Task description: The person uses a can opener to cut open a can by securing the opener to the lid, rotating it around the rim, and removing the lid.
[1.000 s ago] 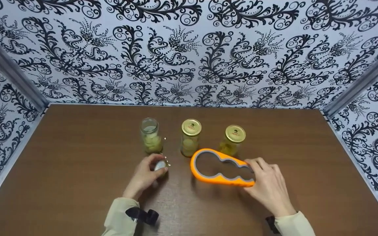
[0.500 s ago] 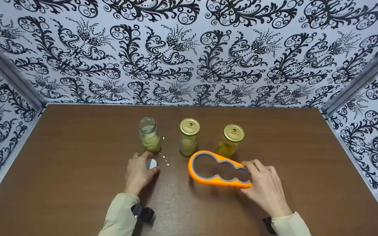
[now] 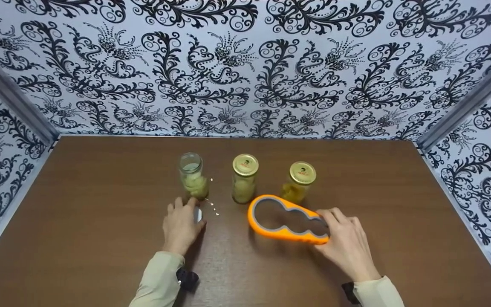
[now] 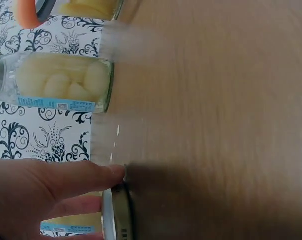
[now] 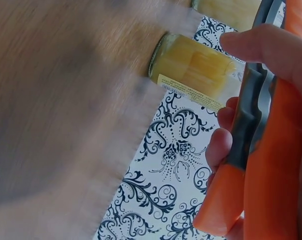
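My left hand grips a jar lid by its rim, white inside facing up, low over the table in front of the open jar. In the left wrist view the thumb presses the edge of the same lid, close to the wood. That jar has no lid and holds pale green pieces in liquid. On the other side, my right hand holds an orange jar opener with grey scalloped inner edges, its wide loop pointing left. The right wrist view shows fingers wrapped round the opener's handle end.
Two jars with gold lids, a middle jar and a right jar with yellow contents, stand behind the opener. Small wet drops lie near the open jar. A patterned wall borders the brown table.
My left hand has moved left with the lid and lowered it towards the table. The right hand and opener have hardly moved.
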Demonstrator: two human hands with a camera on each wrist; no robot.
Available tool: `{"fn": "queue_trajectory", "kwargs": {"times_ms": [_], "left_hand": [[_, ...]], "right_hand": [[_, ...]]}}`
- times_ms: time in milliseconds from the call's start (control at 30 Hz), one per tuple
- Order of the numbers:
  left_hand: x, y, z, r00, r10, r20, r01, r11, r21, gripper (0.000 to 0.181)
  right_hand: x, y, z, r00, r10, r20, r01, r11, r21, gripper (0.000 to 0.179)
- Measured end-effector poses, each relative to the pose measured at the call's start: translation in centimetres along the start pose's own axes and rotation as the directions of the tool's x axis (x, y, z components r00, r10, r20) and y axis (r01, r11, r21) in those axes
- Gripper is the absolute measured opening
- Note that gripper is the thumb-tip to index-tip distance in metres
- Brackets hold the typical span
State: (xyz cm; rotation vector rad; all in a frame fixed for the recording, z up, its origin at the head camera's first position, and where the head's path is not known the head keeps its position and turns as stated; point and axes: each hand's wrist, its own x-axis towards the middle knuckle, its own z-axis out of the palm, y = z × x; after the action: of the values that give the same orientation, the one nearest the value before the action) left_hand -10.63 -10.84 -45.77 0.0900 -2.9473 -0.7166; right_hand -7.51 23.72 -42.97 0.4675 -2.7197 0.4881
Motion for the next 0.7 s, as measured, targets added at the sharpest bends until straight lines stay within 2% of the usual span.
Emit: {"fn": "queue_trajectory", "kwargs": {"times_ms": [267, 400, 500, 600, 700], "left_hand": [[-0.7, 1.9, -0.7, 0.999, 0.019, -0.047, -0.018, 1.0, 0.01, 0.062], [-0.7, 3.4, -0.9, 0.994, 0.072, -0.077, -0.071, 0.997, 0.017, 0.064], [-0.1, 4.4, -0.7, 0.988, 0.13, -0.088, -0.13, 0.991, 0.001, 0.063], [0.8, 5.0, -0.1, 0.986, 0.153, -0.071, -0.159, 0.984, -0.08, 0.061], [2.0, 5.4, 0.6, 0.991, 0.131, -0.019, -0.132, 0.962, -0.24, 0.063]], "right_hand": [[-0.3, 0.3, -0.3, 1.0, -0.006, -0.003, 0.006, 1.0, 0.004, 0.062], [-0.5, 0.4, -0.3, 1.0, -0.02, -0.022, 0.02, 1.0, -0.004, 0.062], [-0.8, 0.6, -0.3, 1.0, -0.001, -0.008, 0.001, 1.0, -0.007, 0.062], [-1.0, 0.7, -0.3, 0.999, 0.032, 0.018, -0.032, 0.999, -0.009, 0.061], [-1.3, 0.7, -0.3, 0.997, 0.065, 0.03, -0.065, 0.998, -0.005, 0.06]]}}
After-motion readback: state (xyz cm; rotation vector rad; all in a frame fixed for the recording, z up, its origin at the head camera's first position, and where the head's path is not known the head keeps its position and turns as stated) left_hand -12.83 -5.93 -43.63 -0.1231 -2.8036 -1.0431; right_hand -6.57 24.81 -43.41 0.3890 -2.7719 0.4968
